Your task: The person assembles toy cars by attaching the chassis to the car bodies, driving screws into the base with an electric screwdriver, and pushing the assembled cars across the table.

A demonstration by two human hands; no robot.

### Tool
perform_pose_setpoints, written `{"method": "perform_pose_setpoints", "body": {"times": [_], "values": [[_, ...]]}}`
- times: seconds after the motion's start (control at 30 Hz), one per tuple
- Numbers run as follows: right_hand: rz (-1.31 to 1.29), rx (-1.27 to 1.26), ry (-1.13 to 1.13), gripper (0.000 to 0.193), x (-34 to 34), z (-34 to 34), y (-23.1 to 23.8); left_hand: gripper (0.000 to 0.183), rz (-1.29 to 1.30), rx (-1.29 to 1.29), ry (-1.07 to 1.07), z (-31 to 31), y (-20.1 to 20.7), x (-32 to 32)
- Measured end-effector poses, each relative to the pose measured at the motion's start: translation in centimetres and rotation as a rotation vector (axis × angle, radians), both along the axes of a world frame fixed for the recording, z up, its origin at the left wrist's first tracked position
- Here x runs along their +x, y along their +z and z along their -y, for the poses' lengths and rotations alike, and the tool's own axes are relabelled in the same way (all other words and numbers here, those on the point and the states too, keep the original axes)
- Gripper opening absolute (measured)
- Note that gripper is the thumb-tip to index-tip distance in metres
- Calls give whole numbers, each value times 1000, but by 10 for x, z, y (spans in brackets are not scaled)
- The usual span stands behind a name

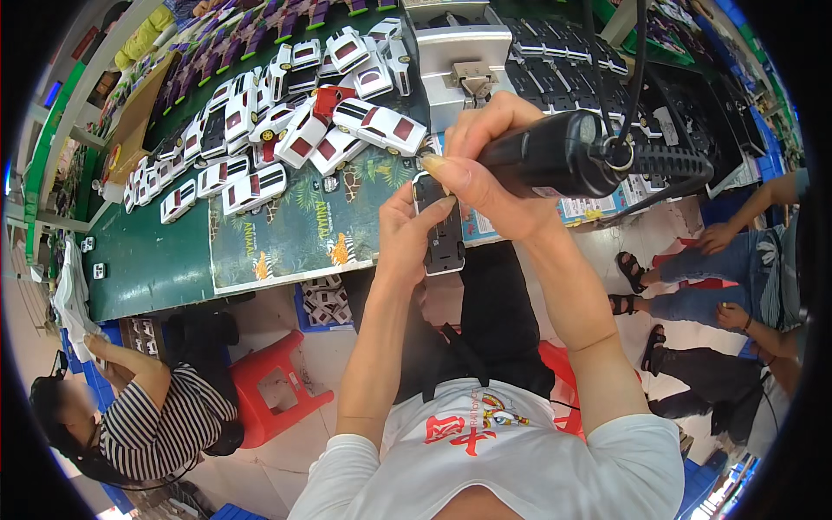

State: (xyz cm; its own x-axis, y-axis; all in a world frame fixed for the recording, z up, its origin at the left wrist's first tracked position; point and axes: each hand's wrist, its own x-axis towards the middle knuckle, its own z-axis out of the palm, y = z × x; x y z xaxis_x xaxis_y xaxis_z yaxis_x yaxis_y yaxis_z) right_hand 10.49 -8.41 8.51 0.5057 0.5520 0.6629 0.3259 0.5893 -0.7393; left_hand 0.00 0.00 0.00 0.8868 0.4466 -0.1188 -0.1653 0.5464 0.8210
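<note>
There is one power screwdriver point(550, 156), one held car point(445, 232) and over a dozen piled white cars point(379, 125).

smooth plastic power screwdriver point(548, 156), matt plastic toy-car underside point(445, 238), glossy plastic piled cars point(379, 124), metal fixture point(472, 76)

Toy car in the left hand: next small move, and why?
Perhaps steady the toy car and line up the black corded tool: the left hand holds the car black underside up, and the right hand holds the tool near its far end; contact is unclear.
</note>
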Motion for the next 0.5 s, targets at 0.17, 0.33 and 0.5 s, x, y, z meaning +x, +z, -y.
{"method": "perform_pose_setpoints", "body": {"times": [0.17,0.33,0.5], "values": [[65,15,-26,24,1,-2,-3,22,-21,35,37,-4,1,2],[26,43,-51,25,-3,-1,-4,22,-30,20,23,-2,4,1],[-41,38,-63,24,-5,6,-2,21,-27,20,10,1,5,0]]}}
